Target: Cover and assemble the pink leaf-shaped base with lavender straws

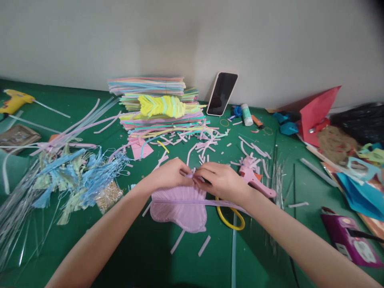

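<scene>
Green table, lilac scraps abt; my L grip & R grip both pinching lilac piece, far edge. Prob best: light, even pressure.

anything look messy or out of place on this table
Yes, mildly: short lilac scraps lie loose around the lilac shape and in front of the stacked bundles, untidy next to those stacks. The pink glue gun lies with its front end among scraps too. Nothing looks clearly damaged.
</scene>
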